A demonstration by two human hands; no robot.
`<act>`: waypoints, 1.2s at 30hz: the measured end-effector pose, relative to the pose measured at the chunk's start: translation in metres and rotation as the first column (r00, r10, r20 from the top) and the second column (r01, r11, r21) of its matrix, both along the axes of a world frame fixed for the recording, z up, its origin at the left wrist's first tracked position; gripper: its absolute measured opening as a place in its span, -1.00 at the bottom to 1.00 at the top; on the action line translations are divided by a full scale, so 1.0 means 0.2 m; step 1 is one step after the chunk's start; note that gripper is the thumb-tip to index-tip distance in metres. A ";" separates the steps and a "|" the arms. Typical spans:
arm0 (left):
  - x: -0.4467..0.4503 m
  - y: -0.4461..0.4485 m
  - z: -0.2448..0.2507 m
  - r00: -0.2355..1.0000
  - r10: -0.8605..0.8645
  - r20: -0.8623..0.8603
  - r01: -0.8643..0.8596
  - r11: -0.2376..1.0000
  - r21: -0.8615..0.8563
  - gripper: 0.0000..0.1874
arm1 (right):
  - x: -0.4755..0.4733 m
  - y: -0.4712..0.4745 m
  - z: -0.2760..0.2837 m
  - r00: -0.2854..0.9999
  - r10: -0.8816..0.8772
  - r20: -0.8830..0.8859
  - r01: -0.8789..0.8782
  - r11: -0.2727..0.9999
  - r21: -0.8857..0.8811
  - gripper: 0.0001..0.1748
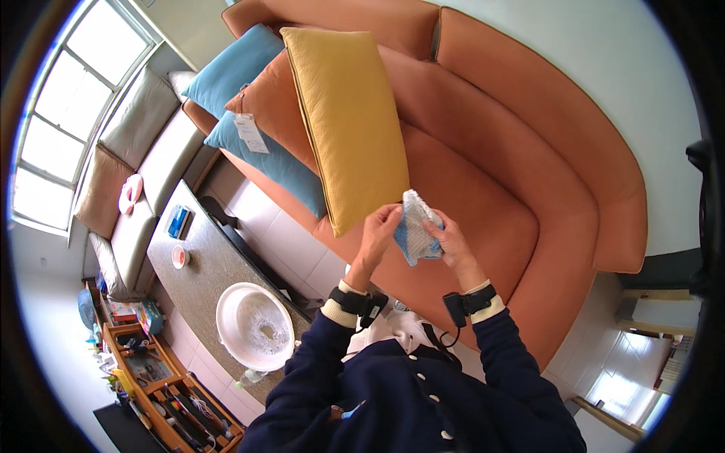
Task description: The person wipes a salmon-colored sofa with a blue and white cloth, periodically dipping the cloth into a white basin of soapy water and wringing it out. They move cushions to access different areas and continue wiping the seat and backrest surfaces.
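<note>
A folded white-and-blue cloth [418, 235] is held up between both hands, above the seat of an orange sofa [470, 192]. My left hand [380, 226] pinches its left edge between thumb and fingers. On the other side, my right hand [451, 240] grips the cloth with the thumb lying across its front. A yellow cushion [354, 119] leans just beyond my left hand, its lower end close to the cloth. Behind it are an orange cushion [272, 99] and a blue cushion [283, 170] with a paper tag [251, 133] hanging near them.
To my left stands a stone-topped table [209, 272] with a white basin [226, 334] of sudsy water, a small bottle [251, 377], a small cup [180, 257] and a blue packet [178, 221]. Beyond are a wooden cabinet [156, 385] and a light sofa [164, 147] below a window.
</note>
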State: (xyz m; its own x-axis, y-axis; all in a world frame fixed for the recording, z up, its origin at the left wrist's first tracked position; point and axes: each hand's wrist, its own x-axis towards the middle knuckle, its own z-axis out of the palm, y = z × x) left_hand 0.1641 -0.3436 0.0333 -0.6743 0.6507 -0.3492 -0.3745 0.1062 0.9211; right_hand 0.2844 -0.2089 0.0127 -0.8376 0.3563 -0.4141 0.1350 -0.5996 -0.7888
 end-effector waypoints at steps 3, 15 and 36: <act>-0.22 -0.01 -0.09 0.987 0.134 -0.087 -0.132 0.991 0.029 -0.73 | 0.01 0.07 -0.04 0.993 -0.073 0.094 0.066 0.995 0.079 -0.45; -1.45 0.07 -0.39 0.896 0.373 -0.241 -0.377 0.926 0.032 -0.60 | -0.48 0.08 -0.07 0.981 -0.158 0.108 0.120 0.947 0.300 -0.16; -1.17 0.66 -0.06 0.991 -0.003 -0.137 0.042 0.958 0.283 -0.57 | -0.71 -0.01 -0.02 0.720 -0.350 0.599 -0.309 0.612 0.728 0.29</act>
State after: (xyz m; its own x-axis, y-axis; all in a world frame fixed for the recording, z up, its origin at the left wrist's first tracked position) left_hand -0.0702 -0.2107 0.0223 -0.6860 0.7256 -0.0548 -0.2461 -0.1605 0.9559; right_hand 0.1425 -0.2102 0.0087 -0.4558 0.8048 -0.3801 0.7726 0.1457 -0.6180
